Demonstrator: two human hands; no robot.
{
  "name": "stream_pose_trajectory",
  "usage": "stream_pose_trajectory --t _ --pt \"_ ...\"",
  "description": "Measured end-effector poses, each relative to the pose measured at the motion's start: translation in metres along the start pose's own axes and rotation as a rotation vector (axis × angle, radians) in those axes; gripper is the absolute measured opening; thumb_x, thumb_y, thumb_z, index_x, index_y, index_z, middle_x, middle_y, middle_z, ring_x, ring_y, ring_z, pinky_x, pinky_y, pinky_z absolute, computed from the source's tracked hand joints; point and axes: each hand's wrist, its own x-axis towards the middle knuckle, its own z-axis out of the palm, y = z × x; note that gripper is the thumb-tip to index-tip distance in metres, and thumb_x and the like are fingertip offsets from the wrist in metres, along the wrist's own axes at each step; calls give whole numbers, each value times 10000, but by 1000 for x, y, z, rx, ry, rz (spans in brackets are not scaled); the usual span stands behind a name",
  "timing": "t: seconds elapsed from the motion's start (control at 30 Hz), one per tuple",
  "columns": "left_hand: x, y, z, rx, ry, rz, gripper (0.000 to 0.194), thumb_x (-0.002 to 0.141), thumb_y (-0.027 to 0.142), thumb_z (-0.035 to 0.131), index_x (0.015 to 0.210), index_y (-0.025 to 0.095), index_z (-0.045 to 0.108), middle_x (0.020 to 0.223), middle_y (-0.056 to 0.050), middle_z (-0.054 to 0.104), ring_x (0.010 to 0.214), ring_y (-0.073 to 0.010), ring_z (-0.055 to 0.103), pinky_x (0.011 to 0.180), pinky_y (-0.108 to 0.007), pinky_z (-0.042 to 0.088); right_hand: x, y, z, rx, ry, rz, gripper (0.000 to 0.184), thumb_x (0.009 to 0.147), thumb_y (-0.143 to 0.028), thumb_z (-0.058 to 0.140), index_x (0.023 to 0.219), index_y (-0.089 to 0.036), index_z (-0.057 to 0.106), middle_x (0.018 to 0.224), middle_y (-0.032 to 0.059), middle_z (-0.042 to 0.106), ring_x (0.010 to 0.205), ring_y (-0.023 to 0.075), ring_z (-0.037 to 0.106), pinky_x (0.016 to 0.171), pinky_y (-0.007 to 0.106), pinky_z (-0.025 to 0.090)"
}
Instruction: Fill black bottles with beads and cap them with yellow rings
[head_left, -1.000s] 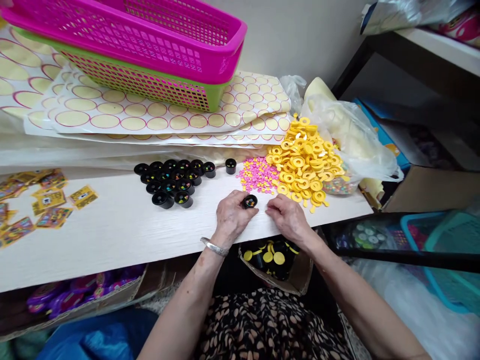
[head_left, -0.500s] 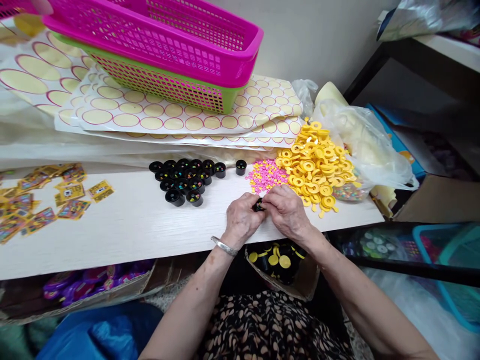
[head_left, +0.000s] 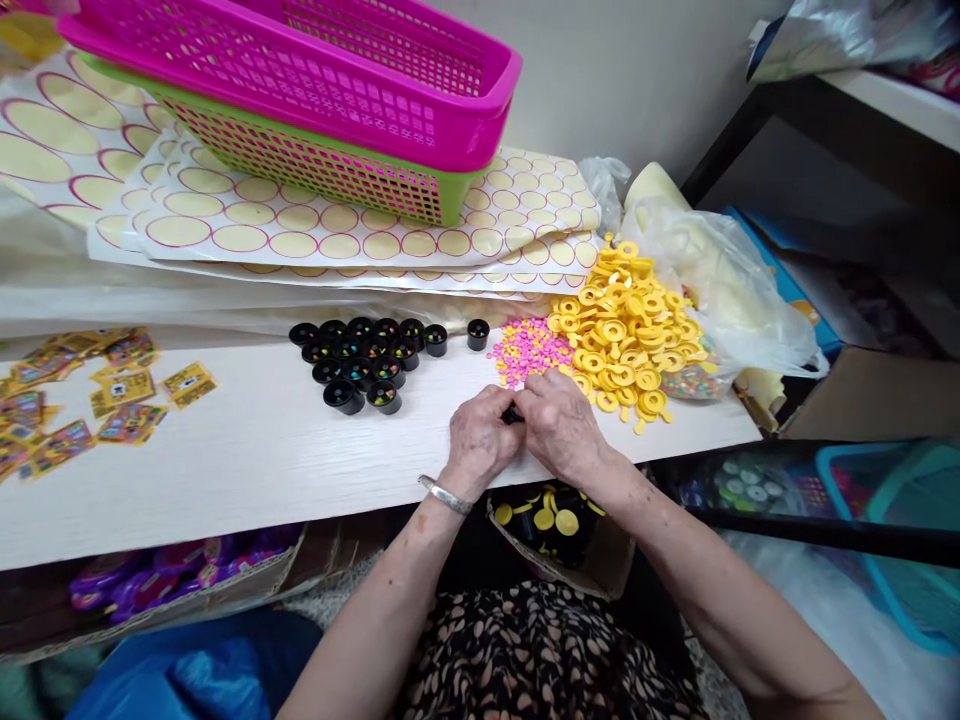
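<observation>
The left hand grips a small black cup, mostly hidden between both hands; the right hand curls over it, its fingertips hidden, so I cannot tell whether they pinch anything. Beneath lies a pale tabletop. Just beyond the hands are pink and yellow bits, yellow rings rightward, more black cups leftward; farther off, stacked baskets and a grey wall

Soft, even light on the tabletop, gloom under the shelf, stretch toward the edges
</observation>
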Motion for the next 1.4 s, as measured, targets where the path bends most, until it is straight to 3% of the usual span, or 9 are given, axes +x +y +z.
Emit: stream_pose_trajectory --t 0.33,0.53,0.6,0.7,0.8,1.03,1.17,1.3,1.4 --pt "1 0 0 7 -25 -49 194 679 190 586 851 250 652 809 17 622 745 -135 560 658 -231 400 2 9 8 294 17 139 173 768 -107 509 671 -171 637 705 37 548 736 169 489 660 289 364" --pt "1 -2 0 17 -12 -24 171 686 256 614 852 239 651 794 20 608 715 -124 550 625 -225 391 -7 19 9 914 192 203 56 724 -154 595 715 -178 644 689 -3 591 681 130 542 658 264 422" --pt "2 -3 0 25 -7 -28 181 664 280 644 839 232 649 786 24 602 698 -121 543 611 -228 385 -15 31 10 998 289 287 31 722 -188 608 709 -179 635 681 -8 590 670 131 548 654 266 429" --pt "2 -4 -1 28 -12 -42 208 635 276 670 835 226 642 789 28 597 696 -122 541 607 -230 379 -30 54 14 845 479 453 62 745 -218 587 710 -181 624 684 -4 573 682 144 544 665 280 425" --pt "2 -4 -1 22 -9 -51 206 623 283 682 812 220 633 781 34 592 692 -120 536 605 -230 376 -41 71 16 558 538 503 96 779 -224 545 732 -184 619 713 12 554 717 160 532 674 292 413" --pt "3 -2 0 36 -35 -37 279 590 389 725 791 220 628 724 45 573 642 -109 511 590 -229 368 -35 58 17 19 233 394 199 771 -335 601 884 -173 622 908 93 577 876 239 461 724 345 356" --pt "3 -2 -1 18 -56 -33 291 598 393 723 817 225 630 744 43 583 632 -106 508 592 -227 377 -25 54 26 -129 121 353 132 816 -170 497 789 -156 626 875 116 575 844 244 437 667 351 307" --pt "5 -6 1 10 -56 -37 316 607 391 721 864 230 631 808 34 603 675 -118 528 630 -240 405 -20 63 34 -180 107 273 169 804 -104 453 790 -143 617 864 115 572 818 235 439 655 351 293" --pt "6 -10 1 -36 -55 -17 468 566 382 757 982 220 616 880 13 605 725 -132 537 680 -257 434 -21 69 32 -99 210 277 181 802 -90 432 760 -148 598 839 99 571 792 215 448 671 344 306"
